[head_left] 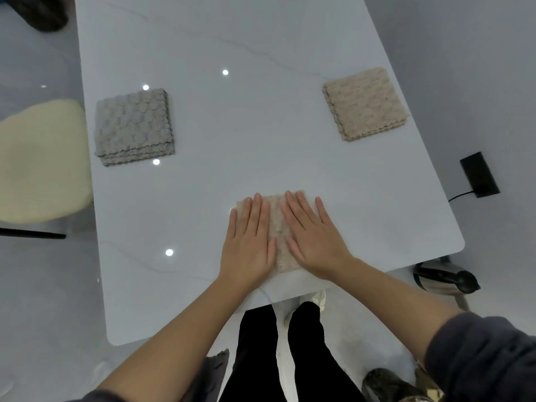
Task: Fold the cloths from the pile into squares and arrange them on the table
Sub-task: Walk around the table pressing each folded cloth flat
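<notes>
Cloths are lying in three places on the white table (232, 111). Off its far left edge a cream chair seat (40, 161) is showing. On the left part of the table a grey stack (135, 127) of folded squares is sitting. Near the front edge, the left hand (249, 242) is pressing flat, fingers straight and close together, on a beige folded cloth (278, 224). The right hand (314, 236) is pressing down just beside it on the same cloth, fingers straight and slightly spread, so only a strip of fabric is showing between the two. Farther back on the right a beige stack (365, 104) is resting near the table's edge, well apart from the grey one. On the floor beyond, a black box (480, 175) with a cable is lying.
</notes>
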